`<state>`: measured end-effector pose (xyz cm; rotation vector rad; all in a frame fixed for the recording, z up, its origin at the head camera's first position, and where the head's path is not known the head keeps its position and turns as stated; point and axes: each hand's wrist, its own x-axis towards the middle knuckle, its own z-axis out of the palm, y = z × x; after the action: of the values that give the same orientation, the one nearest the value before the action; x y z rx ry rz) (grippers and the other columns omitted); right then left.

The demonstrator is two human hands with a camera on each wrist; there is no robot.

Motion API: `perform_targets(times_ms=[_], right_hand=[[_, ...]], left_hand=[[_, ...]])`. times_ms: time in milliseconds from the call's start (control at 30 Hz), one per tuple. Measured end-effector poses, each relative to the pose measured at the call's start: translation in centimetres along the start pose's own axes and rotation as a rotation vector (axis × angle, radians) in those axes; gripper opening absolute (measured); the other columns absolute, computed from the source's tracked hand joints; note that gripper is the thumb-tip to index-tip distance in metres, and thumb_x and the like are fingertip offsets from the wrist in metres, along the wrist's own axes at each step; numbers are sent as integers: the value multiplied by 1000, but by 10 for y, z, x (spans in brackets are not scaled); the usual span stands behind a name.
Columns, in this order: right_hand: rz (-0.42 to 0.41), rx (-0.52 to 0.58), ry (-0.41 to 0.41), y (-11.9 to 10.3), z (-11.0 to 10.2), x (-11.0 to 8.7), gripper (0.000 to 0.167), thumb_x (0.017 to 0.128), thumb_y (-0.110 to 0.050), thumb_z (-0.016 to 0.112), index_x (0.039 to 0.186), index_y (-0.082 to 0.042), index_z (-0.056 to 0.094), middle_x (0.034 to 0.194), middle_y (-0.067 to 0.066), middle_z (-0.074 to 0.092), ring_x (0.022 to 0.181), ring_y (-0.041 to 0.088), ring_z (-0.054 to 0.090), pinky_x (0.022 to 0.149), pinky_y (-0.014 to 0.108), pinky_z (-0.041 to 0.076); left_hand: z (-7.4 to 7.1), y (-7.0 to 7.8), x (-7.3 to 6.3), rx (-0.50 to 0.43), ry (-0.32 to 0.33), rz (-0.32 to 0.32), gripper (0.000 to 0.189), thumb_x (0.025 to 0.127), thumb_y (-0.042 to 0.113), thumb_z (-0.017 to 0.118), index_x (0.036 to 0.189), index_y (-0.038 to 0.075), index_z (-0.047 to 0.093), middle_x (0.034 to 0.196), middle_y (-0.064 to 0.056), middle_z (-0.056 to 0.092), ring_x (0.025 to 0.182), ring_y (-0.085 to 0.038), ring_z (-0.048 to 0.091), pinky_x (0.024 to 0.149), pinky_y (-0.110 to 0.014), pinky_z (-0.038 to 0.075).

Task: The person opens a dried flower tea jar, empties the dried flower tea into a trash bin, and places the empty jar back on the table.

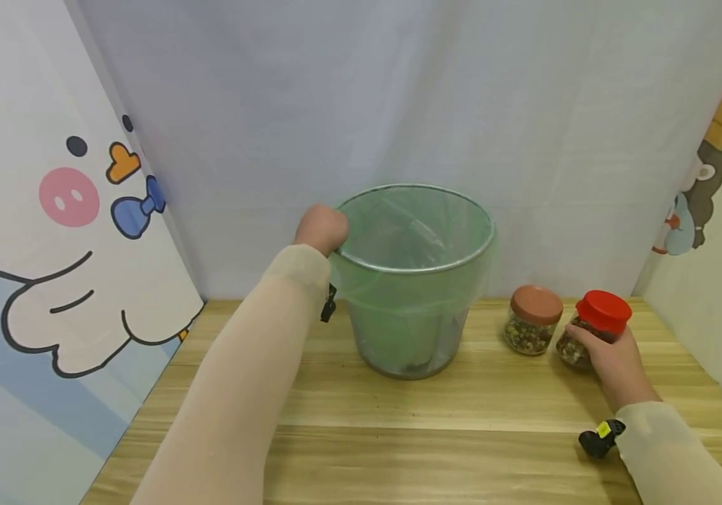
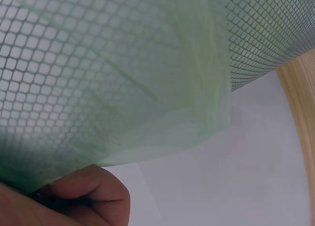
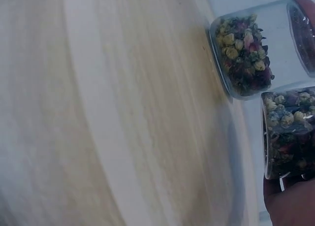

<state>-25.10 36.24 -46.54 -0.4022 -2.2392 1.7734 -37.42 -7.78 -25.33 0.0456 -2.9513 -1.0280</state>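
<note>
A wire-mesh trash bin [image 1: 436,351] stands at the back middle of the table, lined with a thin green plastic bag [image 1: 411,287] folded over its rim. My left hand [image 1: 321,228] grips the bin's left rim with curled fingers; in the left wrist view the bag [image 2: 147,103] hangs beside those fingers. On the right, my right hand [image 1: 619,368] holds a glass jar with a red lid [image 1: 603,310], filled with dried flower buds. Close beside it is a second jar with a brown lid [image 1: 532,322]; the right wrist view shows its dried buds [image 3: 243,53] filling roughly half.
The wood-grain table [image 1: 411,449] meets a pale curtain [image 1: 259,140] behind the bin. Cartoon-printed panels close in the left side [image 1: 114,280] and the right side [image 1: 708,301]. A small black device [image 1: 600,440] sits at my right cuff.
</note>
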Motion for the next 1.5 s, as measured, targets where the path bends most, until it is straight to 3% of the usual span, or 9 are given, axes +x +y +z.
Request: perform_targets(times_ms=[133, 267, 400, 500, 700, 833, 1100, 1267, 1500], right_hand=[[-8, 112, -1, 0, 1, -6, 63, 95, -39, 76, 145, -28, 40, 130, -14, 51, 121, 9, 46, 110, 27, 35], [-17, 231, 3, 0, 0, -10, 56, 93, -32, 80, 138, -31, 45, 125, -15, 55, 114, 4, 49, 91, 13, 39], [-53, 228, 0, -1, -1, -15, 54, 95, -32, 78, 138, -31, 46, 123, -15, 56, 111, 3, 51, 84, 12, 39], [-87, 175, 10, -6, -2, -19, 48, 98, -32, 75, 137, -30, 47, 121, -15, 57, 110, 2, 51, 89, 14, 38], [-196, 299, -47, -19, -4, -27, 33, 101, -15, 70, 130, -21, 55, 112, -14, 62, 105, 2, 54, 86, 14, 37], [-247, 296, -89, -28, 3, -35, 33, 101, -11, 68, 129, -22, 54, 112, -12, 61, 102, 4, 54, 84, 15, 40], [-320, 241, -143, -45, 28, -53, 37, 101, -5, 65, 131, -23, 52, 111, -10, 60, 99, 8, 53, 81, 16, 43], [-369, 277, -225, -53, 44, -65, 38, 102, 0, 61, 134, -19, 55, 117, -8, 60, 107, 9, 52, 88, 18, 41], [-466, 318, -380, -70, 67, -80, 45, 100, 10, 56, 140, -11, 55, 122, -3, 68, 111, 12, 63, 93, 21, 49]], left_hand=[[-1, 0, -2, -21, 4, -7, 31, 103, 11, 32, 77, 8, 48, 103, -16, 58, 84, -26, 52, 81, -37, 49], [-1, 1, -4, -55, -2, -20, 37, 105, 9, 32, 70, 9, 45, 84, -11, 50, 65, -20, 42, 67, -34, 47], [2, 0, -3, -77, 2, -37, 40, 106, 10, 32, 67, 10, 42, 77, -9, 44, 60, -19, 37, 61, -33, 44], [4, 0, -2, -87, 13, -40, 38, 105, 9, 32, 68, 9, 43, 80, -10, 46, 62, -20, 40, 61, -33, 43], [8, 2, -2, -84, 16, -34, 42, 107, 12, 31, 66, 11, 41, 73, -7, 41, 57, -18, 34, 58, -31, 41], [8, 1, -2, -90, 23, -35, 45, 108, 13, 32, 64, 11, 39, 67, -5, 36, 55, -17, 29, 58, -33, 39], [7, 1, -4, -156, 54, -58, 42, 106, 14, 35, 65, 12, 40, 67, -5, 37, 56, -19, 33, 61, -34, 40], [7, 0, -5, -146, 64, -45, 42, 106, 14, 34, 65, 12, 40, 69, -5, 38, 59, -20, 35, 63, -34, 40], [5, -2, -6, -133, 72, -42, 39, 105, 14, 35, 67, 11, 41, 75, -8, 42, 65, -22, 39, 69, -35, 42]])
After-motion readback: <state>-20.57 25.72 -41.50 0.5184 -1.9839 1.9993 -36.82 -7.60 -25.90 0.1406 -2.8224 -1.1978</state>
